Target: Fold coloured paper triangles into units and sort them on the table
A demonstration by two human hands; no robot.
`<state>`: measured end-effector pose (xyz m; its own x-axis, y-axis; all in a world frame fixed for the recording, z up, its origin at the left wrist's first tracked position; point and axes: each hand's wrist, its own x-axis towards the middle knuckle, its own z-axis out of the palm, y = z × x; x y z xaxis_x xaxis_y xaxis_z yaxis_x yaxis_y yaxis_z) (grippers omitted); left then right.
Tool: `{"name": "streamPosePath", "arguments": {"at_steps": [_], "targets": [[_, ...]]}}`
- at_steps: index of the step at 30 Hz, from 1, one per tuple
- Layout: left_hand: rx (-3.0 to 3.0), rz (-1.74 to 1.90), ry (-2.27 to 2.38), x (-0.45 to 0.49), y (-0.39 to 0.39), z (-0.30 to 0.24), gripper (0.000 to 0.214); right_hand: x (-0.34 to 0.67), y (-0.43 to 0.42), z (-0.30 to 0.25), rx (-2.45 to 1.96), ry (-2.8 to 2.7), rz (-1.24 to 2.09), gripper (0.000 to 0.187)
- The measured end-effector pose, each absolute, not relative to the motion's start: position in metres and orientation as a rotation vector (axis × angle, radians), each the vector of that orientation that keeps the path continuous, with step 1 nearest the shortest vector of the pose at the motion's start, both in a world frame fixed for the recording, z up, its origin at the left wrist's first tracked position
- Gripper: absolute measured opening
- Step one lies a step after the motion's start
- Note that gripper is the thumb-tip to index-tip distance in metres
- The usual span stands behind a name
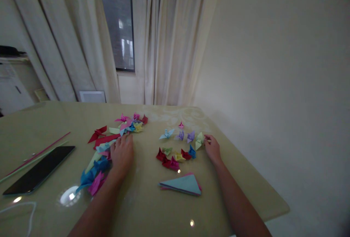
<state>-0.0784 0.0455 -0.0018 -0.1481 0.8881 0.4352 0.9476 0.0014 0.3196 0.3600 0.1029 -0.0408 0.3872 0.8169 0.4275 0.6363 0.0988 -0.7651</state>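
My right hand [213, 149] pinches the edge of a pale green paper crane [199, 140] at the right end of a loose row. Beside it in that row stand two purple cranes and a light blue crane [166, 134]. My left hand [123, 153] lies palm down with its fingers stretched along the edge of a long heap of folded paper, and it seems to hold nothing. In the heap are a dark blue crane [102, 164], a magenta crane [97, 184] and a red folded strip [105, 141].
A second cluster of small cranes [171, 162] sits in the middle. Nearer me lies a stack of light blue and pink folded paper [182, 185]. To the left are a dark phone-like slab [39, 171], thin sticks [41, 153] and a white cable [32, 211]. The wall borders the table's right edge.
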Motion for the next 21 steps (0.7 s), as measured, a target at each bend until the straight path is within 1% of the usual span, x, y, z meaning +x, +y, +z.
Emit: {"name": "streamPosePath", "arguments": {"at_steps": [1,3,8,13,18,21], "targets": [[-1.973,-0.736,-2.155,-0.083,0.045,-0.003,0.042,0.36,0.103,-0.041,-1.607,-1.314,0.215,0.043],[-2.087,-0.644,-2.148,-0.086,0.047,-0.007,0.041,0.36,0.102,-0.04,-1.605,-1.303,0.212,0.042],[-2.413,-0.668,-1.99,-0.072,0.061,-0.014,0.042,0.358,0.1,-0.038,-1.602,-1.291,0.218,0.042],[-2.659,-0.7,-1.822,-0.05,0.063,-0.016,0.028,0.356,0.098,-0.036,-1.602,-1.286,0.221,0.041],[-2.634,-0.762,-1.793,-0.043,0.055,-0.008,0.018,0.355,0.097,-0.034,-1.595,-1.285,0.221,0.041],[-2.5,-0.878,-1.82,-0.045,0.05,0.0,0.02,0.355,0.097,-0.033,-1.591,-1.279,0.221,0.041]]}}
